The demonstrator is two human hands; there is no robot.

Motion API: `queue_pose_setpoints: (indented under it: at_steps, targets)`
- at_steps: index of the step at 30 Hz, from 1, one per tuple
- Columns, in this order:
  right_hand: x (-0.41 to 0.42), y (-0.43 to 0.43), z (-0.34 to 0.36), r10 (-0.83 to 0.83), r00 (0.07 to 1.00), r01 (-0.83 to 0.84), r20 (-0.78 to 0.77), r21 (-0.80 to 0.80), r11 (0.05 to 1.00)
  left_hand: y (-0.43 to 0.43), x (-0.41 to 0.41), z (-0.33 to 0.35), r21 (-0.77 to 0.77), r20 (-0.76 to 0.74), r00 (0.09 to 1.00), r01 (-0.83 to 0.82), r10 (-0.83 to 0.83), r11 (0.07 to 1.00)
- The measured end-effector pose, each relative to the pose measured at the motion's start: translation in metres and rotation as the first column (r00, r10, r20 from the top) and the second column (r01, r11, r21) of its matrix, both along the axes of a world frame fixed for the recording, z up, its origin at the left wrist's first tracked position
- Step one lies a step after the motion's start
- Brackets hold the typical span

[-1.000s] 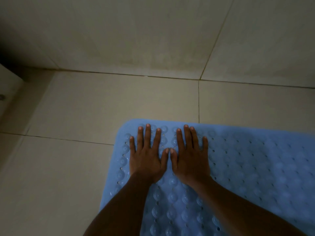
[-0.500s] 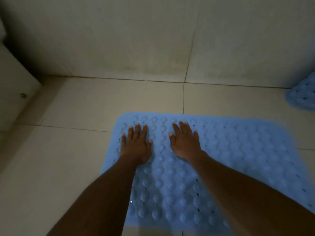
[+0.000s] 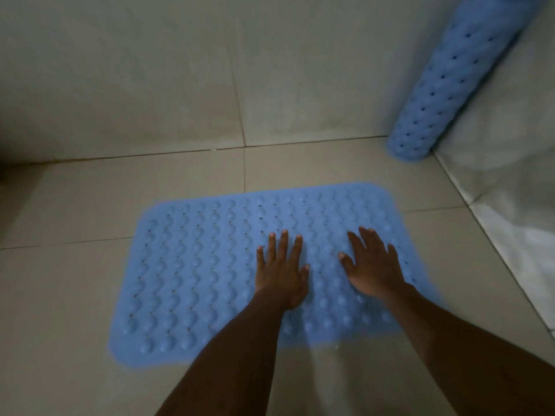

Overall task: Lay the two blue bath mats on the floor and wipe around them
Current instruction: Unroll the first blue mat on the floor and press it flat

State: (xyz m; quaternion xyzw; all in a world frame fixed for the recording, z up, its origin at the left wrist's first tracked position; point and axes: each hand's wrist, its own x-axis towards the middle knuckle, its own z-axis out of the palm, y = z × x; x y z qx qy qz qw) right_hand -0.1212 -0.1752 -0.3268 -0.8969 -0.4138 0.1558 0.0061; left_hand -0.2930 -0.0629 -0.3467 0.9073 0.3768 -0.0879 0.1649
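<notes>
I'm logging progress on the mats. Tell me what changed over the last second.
Both hands slid rightward along the flat mat: a second ago side by side, thumbs touching, near its far left corner; now the left hand presses near its middle, the right hand apart on its right half. Nothing gripped or released. Mat still flat on the floor; the rolled mat only came into view.

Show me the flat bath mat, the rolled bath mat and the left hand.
flat bath mat (image 3: 195, 280): head view, bare left half.
rolled bath mat (image 3: 444, 85): head view, middle of the roll.
left hand (image 3: 280, 271): head view, back of the hand.
</notes>
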Motion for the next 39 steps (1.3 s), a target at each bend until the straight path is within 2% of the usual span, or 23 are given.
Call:
queue_pose_setpoints:
  at_steps: [4, 9, 21, 33, 39]
  targets:
    - [0.014, -0.032, -0.008, -0.009, 1.0, 0.009, -0.015, -0.009, 1.0, -0.029, 0.019, -0.008, 0.01, -0.009, 0.998, 0.059, -0.059, 0.998]
    - [0.021, -0.042, -0.02, 0.019, 1.0, -0.017, -0.022, 0.076, 0.997, -0.047, 0.029, -0.014, 0.029, -0.03, 0.996, 0.084, -0.083, 0.996]
    - [0.033, -0.05, -0.077, 0.051, 0.989, -0.076, 0.136, 0.185, 0.98, -0.058, 0.063, -0.056, 0.127, 0.028, 0.998, 0.05, -0.054, 0.991]
    - [0.034, -0.045, -0.076, 0.056, 0.988, -0.071, 0.143, 0.107, 0.992, -0.056, 0.064, -0.06, 0.137, 0.0, 0.997, 0.083, -0.084, 0.987]
    - [0.036, -0.04, -0.071, 0.045, 0.997, -0.049, 0.066, 0.055, 0.997, -0.049, 0.062, -0.054, 0.054, -0.001, 0.994, 0.114, -0.114, 0.992]
